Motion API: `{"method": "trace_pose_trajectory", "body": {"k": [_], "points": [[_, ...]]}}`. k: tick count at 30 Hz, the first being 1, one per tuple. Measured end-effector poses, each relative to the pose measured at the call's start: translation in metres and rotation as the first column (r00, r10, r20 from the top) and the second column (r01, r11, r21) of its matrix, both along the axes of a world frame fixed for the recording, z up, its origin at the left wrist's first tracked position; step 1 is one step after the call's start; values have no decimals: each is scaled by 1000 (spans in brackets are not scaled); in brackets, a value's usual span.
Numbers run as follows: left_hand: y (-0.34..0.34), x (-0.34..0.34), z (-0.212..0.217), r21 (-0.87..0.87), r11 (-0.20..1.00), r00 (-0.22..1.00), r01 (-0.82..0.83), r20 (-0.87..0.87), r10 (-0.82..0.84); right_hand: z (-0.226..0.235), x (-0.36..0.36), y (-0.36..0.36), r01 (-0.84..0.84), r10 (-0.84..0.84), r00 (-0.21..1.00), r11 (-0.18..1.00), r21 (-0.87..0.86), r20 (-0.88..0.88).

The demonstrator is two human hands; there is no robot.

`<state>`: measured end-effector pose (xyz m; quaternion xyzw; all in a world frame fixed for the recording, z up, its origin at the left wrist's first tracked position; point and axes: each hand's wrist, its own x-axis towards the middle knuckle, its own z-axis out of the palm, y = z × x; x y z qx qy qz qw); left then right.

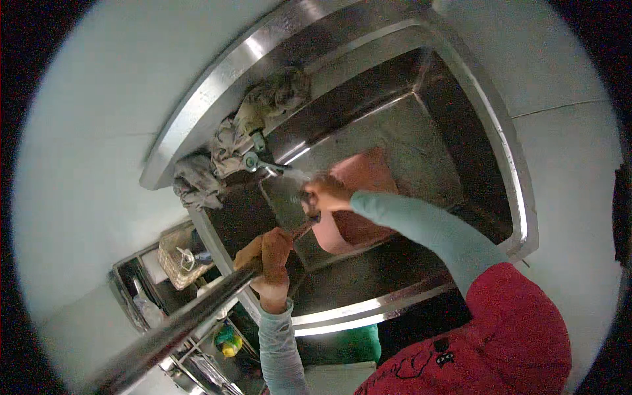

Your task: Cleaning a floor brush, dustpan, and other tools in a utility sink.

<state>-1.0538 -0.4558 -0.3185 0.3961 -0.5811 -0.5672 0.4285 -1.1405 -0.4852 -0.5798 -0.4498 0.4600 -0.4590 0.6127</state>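
Note:
I stand over a stainless steel sink. My left hand is closed around the lower end of a wide, rectangular cleaver, which it holds up over the sink. My right hand has its fingers curled on the blade's right edge. The blade sits just under the faucet, and water appears to run onto it. A pink basin lies in the sink behind and below my right hand. Both forearms wear light blue-grey sleeves.
Crumpled grey rags lie on the sink's rim behind the faucet. A shiny metal bar crosses the lower left in front of my left hand. Left of the sink, a shelf holds a woven basket and bottles. A green object sits below the sink front.

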Motion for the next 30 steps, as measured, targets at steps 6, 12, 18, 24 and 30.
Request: {"method": "trace_pose_trajectory", "body": {"k": [6,12,18,24,30], "points": [[-4,-3,-41,-119,992,996,-39,-82,30,-23,-23,-28,197,-507,606,842,-502,-613],[-8,-4,-70,-88,986,980,-140,-153,125,-27,-92,-10,108,-151,372,987,-119,-916],[-3,29,-87,-67,990,992,-122,-5,122,-62,-143,19,585,-254,455,808,71,-854],[3,29,-105,14,1000,999,-8,50,7,-130,-78,1,804,-630,364,584,-110,-686],[-4,87,-127,-204,888,907,413,177,-381,-109,-23,21,-99,-80,482,984,-145,-872]]}}
